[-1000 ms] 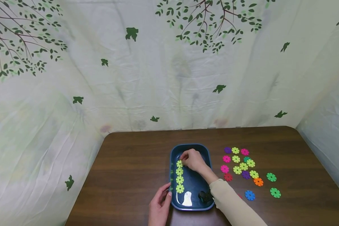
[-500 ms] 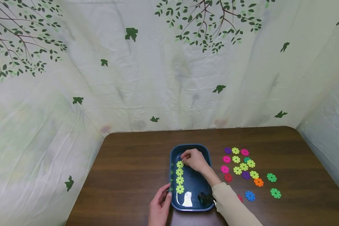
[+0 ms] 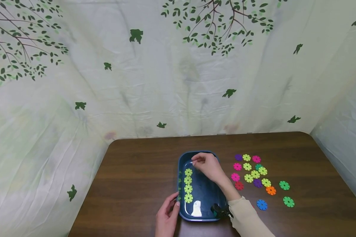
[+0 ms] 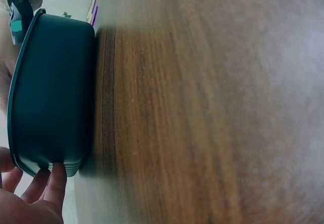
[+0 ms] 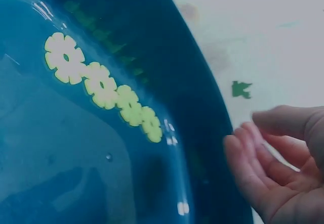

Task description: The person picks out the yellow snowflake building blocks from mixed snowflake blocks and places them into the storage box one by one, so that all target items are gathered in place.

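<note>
1. watching from my remote station, i find the blue tray (image 3: pixel 203 194) standing on the brown table (image 3: pixel 142 184), its long sides running away from the near edge.
2. four yellow discs (image 3: pixel 188 186), flower-shaped, lie flat inside it in a straight row along the left wall, which mirrors them faintly.
3. i see the left hand (image 3: pixel 167 215) at the tray's near-left side, thumb and fingers apart, fingertips touching the outer wall.
4. the right hand (image 3: pixel 207 167) hangs over the tray's far end, near the row's last disc, fingers loosely bent and thumb close to the fingertips; my wrist view is soft there, so i can't tell whether they touch.
5. right of the tray i get loose discs (image 3: pixel 256 172) scattered in purple, yellow, pink, teal, red, orange, blue and green, a few overlapping.
6. a black device (image 3: pixel 221 211) sits beside the cream sleeve (image 3: pixel 246 215).
7. white cloth (image 3: pixel 154 85) with green prints hangs behind the table.
</note>
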A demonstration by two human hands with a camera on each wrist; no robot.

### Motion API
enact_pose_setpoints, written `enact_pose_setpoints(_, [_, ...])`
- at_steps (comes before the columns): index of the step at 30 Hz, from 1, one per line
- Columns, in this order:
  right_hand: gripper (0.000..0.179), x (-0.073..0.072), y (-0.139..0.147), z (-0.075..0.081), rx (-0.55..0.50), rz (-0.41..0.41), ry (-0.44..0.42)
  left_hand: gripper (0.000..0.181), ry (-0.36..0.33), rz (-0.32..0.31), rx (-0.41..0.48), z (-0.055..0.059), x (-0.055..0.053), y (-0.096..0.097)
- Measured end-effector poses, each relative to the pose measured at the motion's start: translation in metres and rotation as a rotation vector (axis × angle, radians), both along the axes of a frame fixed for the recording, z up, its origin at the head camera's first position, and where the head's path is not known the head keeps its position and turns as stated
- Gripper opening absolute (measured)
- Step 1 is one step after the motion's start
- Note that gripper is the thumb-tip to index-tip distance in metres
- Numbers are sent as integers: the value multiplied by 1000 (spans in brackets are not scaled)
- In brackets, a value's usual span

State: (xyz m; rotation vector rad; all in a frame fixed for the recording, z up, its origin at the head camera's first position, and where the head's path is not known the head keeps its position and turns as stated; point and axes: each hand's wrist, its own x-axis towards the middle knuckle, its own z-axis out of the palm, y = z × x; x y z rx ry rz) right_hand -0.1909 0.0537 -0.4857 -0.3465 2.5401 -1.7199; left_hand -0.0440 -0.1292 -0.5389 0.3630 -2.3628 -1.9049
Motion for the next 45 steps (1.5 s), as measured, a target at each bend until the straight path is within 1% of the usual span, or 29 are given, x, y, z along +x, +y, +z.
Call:
enact_pose_setpoints(3, [13,4,4,7,-3,-56,26,31,20,-4,-6,-1,0,-1])
enact_pose_setpoints(6, [15,8,9,12,-8,-83,44,31,34,-3,-11,-1,0,-1])
enact_pose_setpoints(11, [19,13,25,18,-20,-93,65,32,23,0,-12,1,0,0])
enact_pose_setpoints(15, [21,16,40,18,-7,-87,74,32,13,0,-7,1,0,1])
enact_pose_setpoints(22, [24,25,63,16,6,-98,105,31,35,6,-18,-1,1,0])
enact_pose_setpoints(25, [26,29,74,13,3,-92,123,31,45,3,-21,-2,1,0])
enact_pose_setpoints(27, [28,31,81,10,21,-94,133,31,45,2,-20,-2,1,0])
enact_pose_setpoints(31, [28,36,95,0,105,-108,142,31,32,1,-14,-1,0,0])
enact_pose_setpoints(36, [30,40,114,-15,215,-114,156,31,8,-3,0,1,-1,0])
enact_pose_setpoints(40, [34,44,131,-28,258,-104,169,31,2,-4,11,3,0,0])
enact_pose_setpoints(42, [35,45,140,-32,267,-102,159,31,-2,-5,13,3,0,0])
enact_pose_setpoints(45, [35,47,153,-35,288,-109,136,31,4,-8,5,3,0,0])
